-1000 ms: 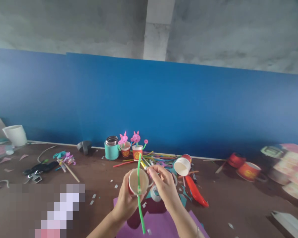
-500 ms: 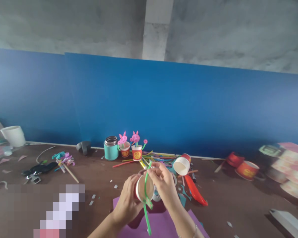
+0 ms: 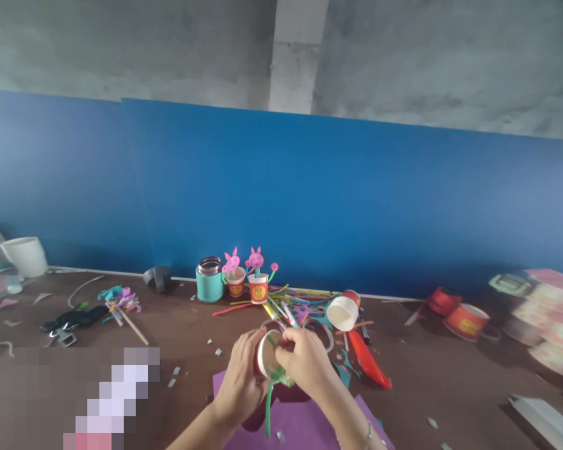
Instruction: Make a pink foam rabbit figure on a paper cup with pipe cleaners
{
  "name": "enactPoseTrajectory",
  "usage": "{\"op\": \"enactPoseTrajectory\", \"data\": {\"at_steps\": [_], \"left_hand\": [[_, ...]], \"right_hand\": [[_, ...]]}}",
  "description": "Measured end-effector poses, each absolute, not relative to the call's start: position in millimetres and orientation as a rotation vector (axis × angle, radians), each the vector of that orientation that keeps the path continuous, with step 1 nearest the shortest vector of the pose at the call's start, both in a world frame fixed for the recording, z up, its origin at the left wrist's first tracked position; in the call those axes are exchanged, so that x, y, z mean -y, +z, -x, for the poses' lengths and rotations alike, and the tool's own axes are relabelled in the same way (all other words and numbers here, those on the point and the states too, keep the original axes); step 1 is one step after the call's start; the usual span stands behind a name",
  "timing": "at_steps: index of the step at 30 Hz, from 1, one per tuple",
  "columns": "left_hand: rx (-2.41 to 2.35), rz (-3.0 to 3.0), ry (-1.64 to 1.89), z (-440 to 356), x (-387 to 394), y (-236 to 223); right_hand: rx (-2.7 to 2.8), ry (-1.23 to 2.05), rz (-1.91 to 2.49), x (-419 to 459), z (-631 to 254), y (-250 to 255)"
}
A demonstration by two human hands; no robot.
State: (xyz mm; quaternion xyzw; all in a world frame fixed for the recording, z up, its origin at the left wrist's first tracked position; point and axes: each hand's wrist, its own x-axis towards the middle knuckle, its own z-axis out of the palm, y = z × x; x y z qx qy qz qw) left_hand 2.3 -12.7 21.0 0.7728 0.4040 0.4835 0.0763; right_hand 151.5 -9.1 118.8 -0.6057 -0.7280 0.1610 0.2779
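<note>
My left hand (image 3: 241, 375) is wrapped around a paper cup (image 3: 267, 356), its open mouth tilted towards me and to the right. With closed fingers at the cup's mouth, my right hand (image 3: 304, 359) pinches a green pipe cleaner (image 3: 269, 409). The upper stretch of it lies inside the cup, while the other end hangs below the rim over purple paper (image 3: 300, 422). A crumpled green bit shows at the lower rim, beside my right fingers. My right fingertips are partly hidden by the cup and the hand itself.
Two red cups with pink pig figures (image 3: 257, 290) stand beside a turquoise thermos jar (image 3: 210, 281). Behind my hands lie many pipe cleaners (image 3: 304, 297) and a tipped paper cup (image 3: 343, 312). A red balloon-like strip (image 3: 368, 362) lies right; stacked floral cups (image 3: 555, 319) stand far right.
My right hand has moved down to the cup's mouth, bringing the pipe cleaner's upper end inside. Its hanging end has shifted slightly left. My left hand keeps its hold on the cup.
</note>
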Motion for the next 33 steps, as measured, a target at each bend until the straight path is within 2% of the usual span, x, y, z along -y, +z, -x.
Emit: {"op": "enactPoseTrajectory", "data": {"at_steps": [15, 22, 25, 28, 33], "left_hand": [[-1.171, -2.354, 1.443, -7, 17, 28], [-1.127, -2.284, 1.414, -11, 21, 28], [-1.091, -2.066, 1.436, -11, 20, 31], [-0.981, -1.71, 1.422, -12, 22, 38], [-0.755, -1.396, 1.288, -12, 25, 45]], "right_hand": [[1.916, 0.314, 1.717, 8, -149, 111], [1.861, 0.408, 1.625, 9, -146, 113], [1.837, 0.566, 1.538, 4, -155, 120], [1.561, 0.856, 1.394, -5, -167, 121], [1.367, 1.244, 1.333, -19, -174, 103]]}}
